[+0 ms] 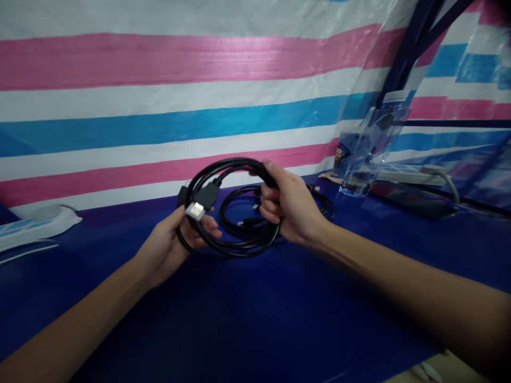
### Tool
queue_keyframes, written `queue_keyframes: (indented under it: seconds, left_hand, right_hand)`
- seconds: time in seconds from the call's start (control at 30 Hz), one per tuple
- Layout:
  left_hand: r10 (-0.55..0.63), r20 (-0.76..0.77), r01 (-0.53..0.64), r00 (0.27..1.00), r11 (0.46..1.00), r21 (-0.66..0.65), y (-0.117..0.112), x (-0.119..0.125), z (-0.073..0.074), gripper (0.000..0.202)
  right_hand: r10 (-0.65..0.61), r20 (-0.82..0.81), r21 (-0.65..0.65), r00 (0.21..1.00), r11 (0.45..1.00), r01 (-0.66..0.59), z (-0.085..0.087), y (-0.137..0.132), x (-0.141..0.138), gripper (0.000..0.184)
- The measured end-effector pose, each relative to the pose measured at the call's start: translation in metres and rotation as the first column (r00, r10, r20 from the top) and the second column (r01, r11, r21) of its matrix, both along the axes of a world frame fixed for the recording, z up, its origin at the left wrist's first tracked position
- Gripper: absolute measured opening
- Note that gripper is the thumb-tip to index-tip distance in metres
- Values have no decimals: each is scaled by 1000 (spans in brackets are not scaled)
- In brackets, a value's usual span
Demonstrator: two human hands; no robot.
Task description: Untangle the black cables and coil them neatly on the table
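Observation:
A coiled black cable is held up above the blue tabletop, between my two hands. My right hand is closed in a fist around the right side of the coil. On the left side, my left hand has its thumb against the coil and its fingers curled behind the loops. A black plug with a broad silver metal end, looking like an HDMI plug, shows over the left hand's fingers. Behind the held coil, more black cable lies in loops on the table, partly hidden by my right hand.
The blue tabletop runs up to a striped plastic sheet. A clear container and a bottle stand at the back right, near a dark phone-like slab and a white power strip. Another white strip lies left.

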State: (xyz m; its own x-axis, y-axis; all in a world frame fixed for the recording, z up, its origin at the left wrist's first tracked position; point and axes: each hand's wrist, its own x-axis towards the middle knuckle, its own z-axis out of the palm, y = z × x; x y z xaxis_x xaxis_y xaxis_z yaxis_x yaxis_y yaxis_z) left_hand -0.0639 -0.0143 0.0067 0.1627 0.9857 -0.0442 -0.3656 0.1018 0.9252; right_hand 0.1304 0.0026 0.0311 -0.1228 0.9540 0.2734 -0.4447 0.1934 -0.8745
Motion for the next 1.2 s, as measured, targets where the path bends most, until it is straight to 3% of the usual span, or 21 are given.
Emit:
queue_keyframes:
  seconds: [0.13,0.27,0.47,0.6,0.73,0.83,0.9,0.97,1.07,1.2]
  left_hand:
    - [109,227,-122,968,992,44,-15,22,3,23]
    - [124,253,-139,959,989,43,-36,45,13,28]
    - [193,166,-202,967,979,37,-45,39,28,49]
    - [225,121,-238,967,966,103,-37,21,37,45]
    - [195,26,-197,980,976,88,-30,12,39,44]
    - [190,-45,-185,981,978,97,-29,15,33,46]
    - [184,-110,-177,977,981,76,-30,20,27,48]
    - [173,-147,-171,974,985,28,-32,25,24,52]
    - [163,-134,-166,978,986,-14,-33,28,21,53]
    - [166,-72,-169,984,984,-47,-31,27,21,48]
  right_hand:
    - [-78,-151,-79,985,995,67,8,1,4,21]
    - [-115,-125,-120,985,988,100,-3,-3,-6,25]
    - [-116,76,118,990,987,107,-20,-12,-22,37]
    - [-1,136,283,991,958,-38,-22,-16,-24,29]
    - [110,215,282,970,944,-170,-22,-16,-23,30]
    - [-65,308,361,949,931,-54,-18,-15,-20,32]
    - [-270,406,520,873,854,22,-15,-16,-15,28]
    - [-429,474,668,769,744,3,-13,-15,-10,24]
    - [-549,521,773,653,628,-88,-14,-14,-4,30]
    - [-666,556,823,498,527,-214,-17,-9,-2,54]
